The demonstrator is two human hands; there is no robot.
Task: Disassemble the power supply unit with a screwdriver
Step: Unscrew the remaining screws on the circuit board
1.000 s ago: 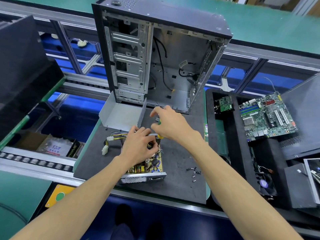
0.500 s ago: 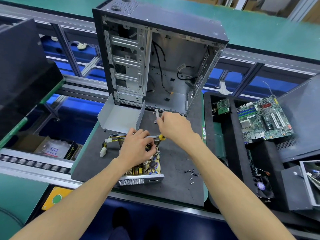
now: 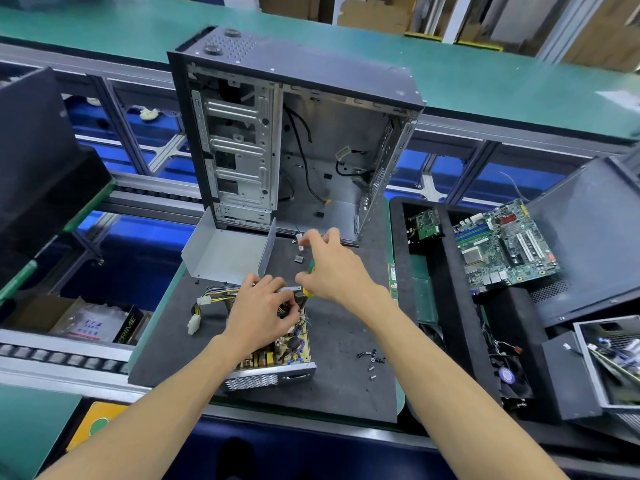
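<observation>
My left hand point(image 3: 260, 308) curled on open power supply unit point(image 3: 273, 355), mid-counter point(image 3: 332, 393). My right hand point(image 3: 332, 268) grips screwdriver point(image 3: 309, 278), shaft toward left fingers. Loose screws point(image 3: 372, 361) just right.

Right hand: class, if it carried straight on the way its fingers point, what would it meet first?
Probably the open computer case: the right hand points up-frame at its lower edge, though depth is unclear.

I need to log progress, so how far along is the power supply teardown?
Done: the cover is off and lies behind the power supply, and loose screws lie on the mat. In hand: the right hand holds the screwdriver while the left hand rests on the exposed board. Left: the board still sits in its tray.
</observation>
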